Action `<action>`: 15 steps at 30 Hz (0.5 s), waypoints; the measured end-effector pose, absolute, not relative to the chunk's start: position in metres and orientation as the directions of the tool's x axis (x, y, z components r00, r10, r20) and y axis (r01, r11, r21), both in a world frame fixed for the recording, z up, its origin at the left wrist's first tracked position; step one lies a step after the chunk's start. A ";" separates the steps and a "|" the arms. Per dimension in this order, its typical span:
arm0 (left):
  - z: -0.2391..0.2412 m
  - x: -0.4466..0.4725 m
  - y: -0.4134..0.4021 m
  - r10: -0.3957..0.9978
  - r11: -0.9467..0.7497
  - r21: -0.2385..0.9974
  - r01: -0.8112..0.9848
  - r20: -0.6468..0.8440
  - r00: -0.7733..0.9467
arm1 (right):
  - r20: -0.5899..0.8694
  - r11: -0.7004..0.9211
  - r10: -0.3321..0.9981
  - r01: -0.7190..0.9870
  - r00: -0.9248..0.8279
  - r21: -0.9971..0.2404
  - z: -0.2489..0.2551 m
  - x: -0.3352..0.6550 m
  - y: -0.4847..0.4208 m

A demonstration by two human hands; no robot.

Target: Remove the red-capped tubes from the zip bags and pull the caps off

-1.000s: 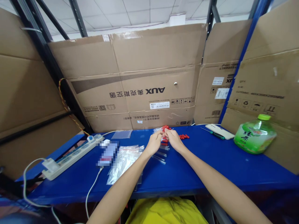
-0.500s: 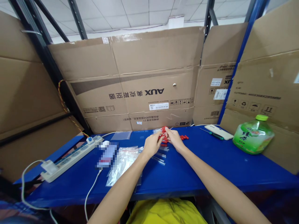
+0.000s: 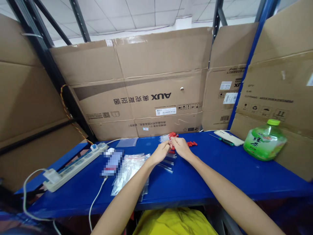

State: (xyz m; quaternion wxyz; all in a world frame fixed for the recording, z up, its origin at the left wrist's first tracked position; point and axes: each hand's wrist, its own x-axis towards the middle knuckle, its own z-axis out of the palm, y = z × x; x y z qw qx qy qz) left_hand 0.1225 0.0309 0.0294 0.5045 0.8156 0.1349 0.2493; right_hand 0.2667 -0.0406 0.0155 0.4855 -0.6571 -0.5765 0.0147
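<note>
Both my hands meet over the middle of the blue table (image 3: 195,182). My left hand (image 3: 160,151) is closed in a pinch, fingertips against my right hand (image 3: 179,147), which is also closed. Between them I hold a thin clear tube with a small red cap, too small to make out well. Under the hands lie several clear tubes (image 3: 167,164). Behind them sits a pile of red-capped tubes (image 3: 171,135), with loose red caps (image 3: 192,143) to the right.
Clear zip bags (image 3: 129,169) lie left of my hands, next to a blurred item and a white power strip (image 3: 73,164) with cables. A green bottle (image 3: 264,140), a white phone (image 3: 228,137) and a screwdriver sit at the right. Cardboard walls surround the table.
My hands parted slightly half a second ago, then came back together at the fingertips. They stay over the same spot on the table.
</note>
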 end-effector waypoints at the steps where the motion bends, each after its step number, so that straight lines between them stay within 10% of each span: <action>1: 0.029 0.124 0.031 0.477 -0.453 0.891 -0.038 0.279 0.833 | 0.541 0.105 0.771 0.770 0.337 -0.629 0.016 0.266 -0.041; 7: 0.026 0.129 0.029 0.497 -0.324 0.939 -0.118 0.274 0.824 | 0.599 0.066 0.739 0.851 0.309 -0.521 0.022 0.263 -0.044; 15: 0.028 0.130 0.027 0.482 -0.085 0.981 -0.174 0.194 0.855 | 0.568 0.178 0.730 0.697 0.380 -0.694 0.022 0.264 -0.042</action>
